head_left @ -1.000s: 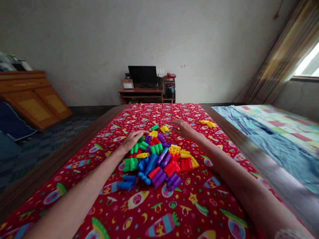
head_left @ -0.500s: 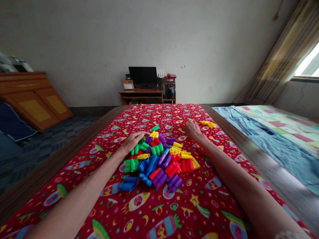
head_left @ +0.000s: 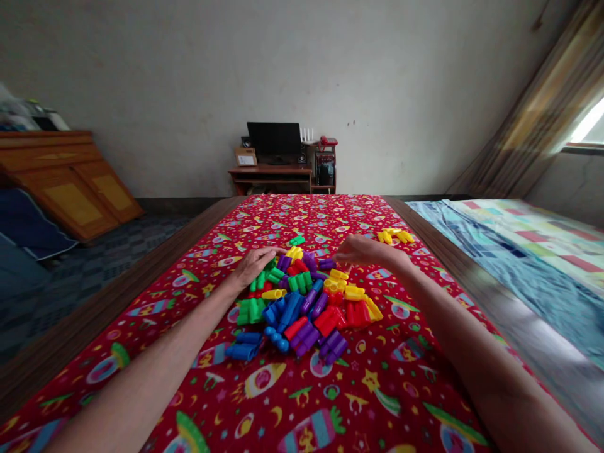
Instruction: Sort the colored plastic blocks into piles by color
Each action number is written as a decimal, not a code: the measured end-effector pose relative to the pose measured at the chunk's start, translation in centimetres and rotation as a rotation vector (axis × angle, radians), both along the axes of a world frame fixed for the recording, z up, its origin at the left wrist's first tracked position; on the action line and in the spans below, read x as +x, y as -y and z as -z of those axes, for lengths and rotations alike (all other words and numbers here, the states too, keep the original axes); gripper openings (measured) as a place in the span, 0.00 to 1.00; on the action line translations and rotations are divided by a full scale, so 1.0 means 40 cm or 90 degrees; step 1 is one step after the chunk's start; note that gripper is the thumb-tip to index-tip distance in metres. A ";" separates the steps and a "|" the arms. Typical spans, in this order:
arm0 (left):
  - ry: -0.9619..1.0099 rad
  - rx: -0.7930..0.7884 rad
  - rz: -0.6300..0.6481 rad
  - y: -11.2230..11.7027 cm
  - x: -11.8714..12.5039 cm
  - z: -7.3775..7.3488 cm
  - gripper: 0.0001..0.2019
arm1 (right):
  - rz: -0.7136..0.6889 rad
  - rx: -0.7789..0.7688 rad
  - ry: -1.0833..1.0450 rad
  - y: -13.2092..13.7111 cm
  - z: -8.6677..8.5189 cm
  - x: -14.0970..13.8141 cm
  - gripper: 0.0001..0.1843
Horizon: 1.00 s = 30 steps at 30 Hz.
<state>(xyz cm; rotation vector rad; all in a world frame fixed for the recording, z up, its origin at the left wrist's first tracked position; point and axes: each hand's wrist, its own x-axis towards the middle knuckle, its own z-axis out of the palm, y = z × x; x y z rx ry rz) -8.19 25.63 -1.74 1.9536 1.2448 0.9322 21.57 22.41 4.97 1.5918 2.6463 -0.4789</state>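
We have one yellow block cluster (head_left: pixel 404 236) set apart, a larger mixed-colour block pile (head_left: pixel 292 311) remaining near our left hand (head_left: pixel 255 267) and right hand (head_left: pixel 357 250), whose grips we cannot tell

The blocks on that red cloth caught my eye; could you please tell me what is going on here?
A person has both hands at a loose heap of coloured blocks on a red cloth. The left hand is at the heap's far left side, by some green blocks. The right hand is near a purple block at the far right side; whether it holds anything cannot be told. A few yellow blocks lie apart, farther right.
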 end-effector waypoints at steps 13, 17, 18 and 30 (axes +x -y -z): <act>0.007 -0.002 0.002 0.001 -0.001 0.002 0.25 | 0.270 0.187 0.125 -0.024 0.001 0.100 0.15; 0.000 0.007 0.008 -0.002 -0.004 0.004 0.25 | 0.446 0.212 0.146 -0.024 0.015 0.168 0.18; -0.004 0.008 0.008 -0.002 -0.004 0.004 0.25 | 0.467 0.217 0.145 -0.021 0.011 0.173 0.18; -0.009 -0.003 0.001 -0.003 -0.006 0.009 0.27 | -0.128 -0.098 -0.022 0.067 -0.067 -0.033 0.12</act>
